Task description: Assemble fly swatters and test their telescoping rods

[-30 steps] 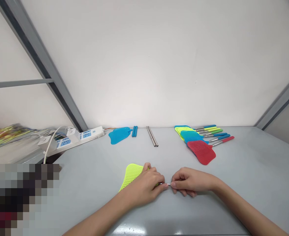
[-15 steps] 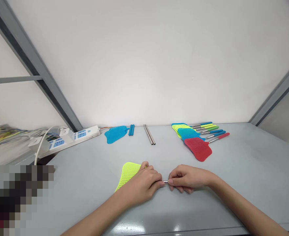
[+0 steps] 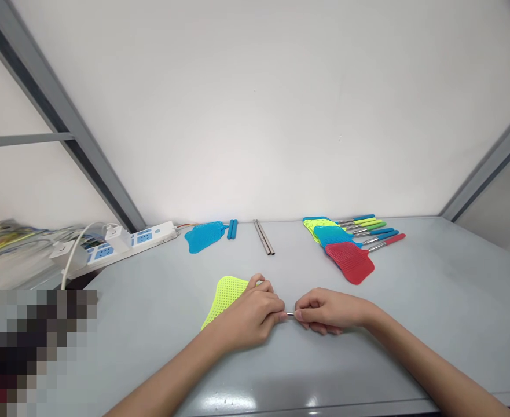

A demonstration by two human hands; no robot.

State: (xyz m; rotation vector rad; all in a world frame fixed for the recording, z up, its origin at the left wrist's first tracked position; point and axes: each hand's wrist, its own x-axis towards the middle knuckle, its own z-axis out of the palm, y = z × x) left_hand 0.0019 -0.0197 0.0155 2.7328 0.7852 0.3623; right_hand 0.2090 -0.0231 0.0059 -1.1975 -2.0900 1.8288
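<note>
A yellow-green fly swatter (image 3: 227,296) with a perforated head is held low over the grey table. Wrapped round its neck is my left hand (image 3: 259,313), closed, hiding part of the head. Between my two hands a short length of the metal rod (image 3: 290,314) shows. My right hand (image 3: 330,310) pinches the rod's other end between thumb and fingers, and its fingers hide whatever lies inside them.
At the back right lies a stack of fly swatters, a red one (image 3: 351,262) in front. Two metal tubes (image 3: 264,237), two blue grips (image 3: 232,229) and a blue swatter head (image 3: 205,236) lie along the back. A power strip (image 3: 128,246) sits at the left edge.
Both hands and the yellow-green swatter have shifted slightly away from me, toward the back of the table. The grip of each hand looks the same, and the other items lie still.
</note>
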